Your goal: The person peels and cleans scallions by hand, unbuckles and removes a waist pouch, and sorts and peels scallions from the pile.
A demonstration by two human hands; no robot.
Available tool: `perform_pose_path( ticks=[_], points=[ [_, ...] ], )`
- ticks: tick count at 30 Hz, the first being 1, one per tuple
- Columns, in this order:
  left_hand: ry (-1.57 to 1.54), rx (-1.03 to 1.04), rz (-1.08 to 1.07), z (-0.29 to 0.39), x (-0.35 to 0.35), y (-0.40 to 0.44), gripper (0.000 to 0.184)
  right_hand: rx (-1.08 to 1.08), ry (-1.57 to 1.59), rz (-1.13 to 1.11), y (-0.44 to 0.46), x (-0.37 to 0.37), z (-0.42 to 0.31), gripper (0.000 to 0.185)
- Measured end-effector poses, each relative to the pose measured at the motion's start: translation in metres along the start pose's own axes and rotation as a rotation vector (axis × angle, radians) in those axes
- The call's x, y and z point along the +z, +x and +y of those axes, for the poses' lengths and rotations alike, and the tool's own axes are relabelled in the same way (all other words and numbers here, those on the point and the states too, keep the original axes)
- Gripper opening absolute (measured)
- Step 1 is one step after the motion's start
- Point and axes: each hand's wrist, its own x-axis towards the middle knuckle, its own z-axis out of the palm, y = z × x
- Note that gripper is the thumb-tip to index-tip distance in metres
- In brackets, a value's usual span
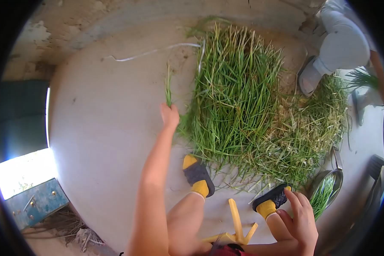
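My left hand (170, 114) is stretched forward over the floor, closed on a thin bunch of green grass (168, 87) whose blades point away from me. To its right lies a large heap of long green grass (237, 89), with shorter, paler cut grass (307, 132) beside it. My right hand (299, 215) is near my right foot, fingers bent and apart, with nothing seen in it. Just right of that hand, a metal pan (338, 181) holds green grass pieces (323, 197).
Another person's foot (310, 79) is at the upper right, beside the heap. A white strip (155, 50) lies on the floor. Yellow legs of a stool (236, 222) show between my feet. A blue-green door panel (37, 202) is at the lower left.
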Motion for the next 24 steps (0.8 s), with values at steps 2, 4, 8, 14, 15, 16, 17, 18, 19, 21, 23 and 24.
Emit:
perform_pose_path(
  ticks=[2, 4, 8, 14, 15, 16, 17, 18, 19, 21, 23, 24],
  points=[
    [-0.326, 0.070, -0.055, 0.049, -0.049, -0.048, 0.019, -0.082, 0.033, 0.061, -0.017, -0.007, -0.003, 0.050],
    [-0.418, 0.177, 0.013, 0.084, -0.092, -0.088, 0.017, -0.102, 0.045, 0.092, -0.030, -0.012, -0.010, 0.047],
    [-0.673, 0.375, -0.002, 0.153, -0.150, -0.181, 0.016, -0.234, 0.129, 0.201, -0.052, -0.015, -0.010, 0.038],
    [-0.775, 0.545, -0.516, 0.251, -0.170, -0.325, 0.017, -0.390, 0.687, 0.536, -0.060, -0.021, -0.003, 0.042],
    [-0.776, 0.558, -0.592, 0.259, -0.163, -0.344, 0.018, -0.354, 0.875, 0.591, -0.060, -0.020, 0.000, 0.047],
    [-0.743, 0.572, -0.641, 0.269, -0.156, -0.366, 0.019, -0.360, 0.938, 0.621, -0.062, -0.025, 0.003, 0.051],
    [-0.710, 0.587, -0.688, 0.278, -0.147, -0.385, 0.020, -0.368, 1.000, 0.653, -0.063, -0.031, 0.008, 0.056],
    [-0.622, 0.596, -0.696, 0.284, -0.134, -0.400, 0.021, -0.416, 1.092, 0.692, -0.063, -0.033, 0.014, 0.059],
    [-0.490, 0.641, -0.690, 0.289, -0.123, -0.412, 0.022, -0.403, 1.106, 0.705, -0.065, -0.035, 0.021, 0.058],
    [-0.249, 0.769, -0.705, 0.300, -0.102, -0.428, 0.023, -0.383, 1.138, 0.723, -0.066, -0.041, 0.033, 0.054],
    [-0.324, 0.723, -0.847, 0.310, -0.084, -0.435, 0.023, -0.297, 1.072, 0.743, -0.072, -0.054, 0.043, 0.033],
    [-0.389, 0.686, -0.916, 0.315, -0.075, -0.435, 0.024, -0.255, 1.031, 0.763, -0.070, -0.058, 0.053, 0.028]
  ],
)
